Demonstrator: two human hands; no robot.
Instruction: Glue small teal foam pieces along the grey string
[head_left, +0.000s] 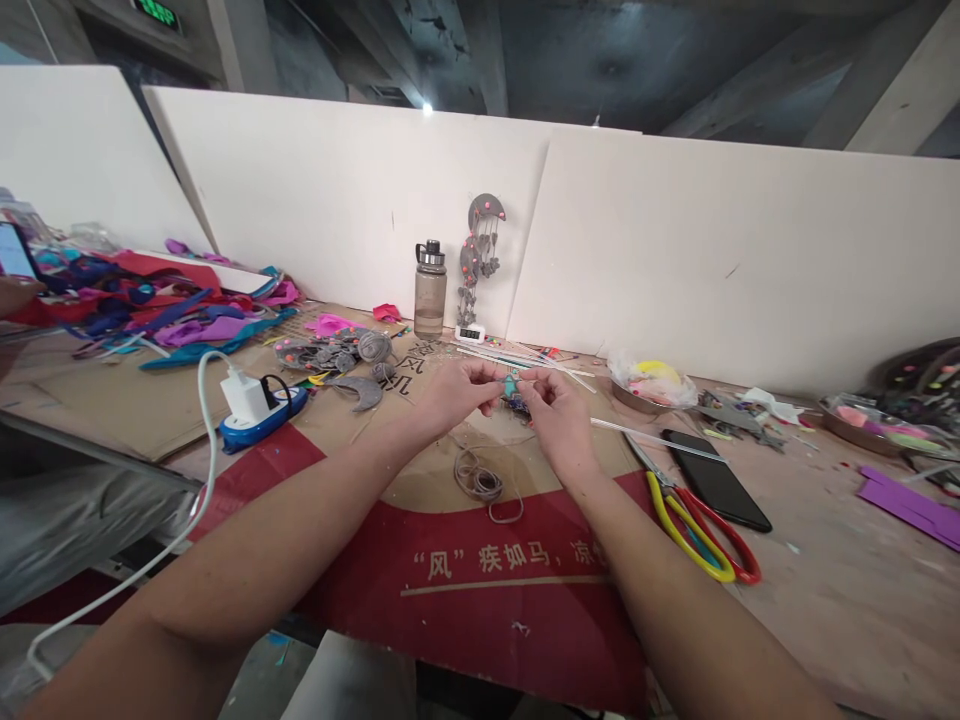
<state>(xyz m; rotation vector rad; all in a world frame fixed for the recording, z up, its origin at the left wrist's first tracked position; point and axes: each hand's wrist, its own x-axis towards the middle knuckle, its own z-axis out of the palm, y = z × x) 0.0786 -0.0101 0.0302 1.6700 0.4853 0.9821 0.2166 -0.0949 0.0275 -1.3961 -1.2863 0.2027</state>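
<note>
Both hands meet above the middle of the cardboard sheet (420, 490). Between their fingertips is a small teal piece (511, 386), too small to name exactly. My left hand (466, 395) pinches it from the left side. On the other side, the thumb and fingers of my right hand (553, 405) are closed on it too. A small dark item shows just under the fingers, partly hidden. Below the hands lies a loose coil of grey cord (478, 478) on the cardboard.
Scissors (697, 530) and a black phone (716, 480) lie right. A water bottle (430, 290) and a grey moon-shaped hanging ornament (486, 212) are at the back. Left are a blue power strip (262, 420) with a white cable, grey felt pieces (330, 355) and colourful fabric scraps (180, 305).
</note>
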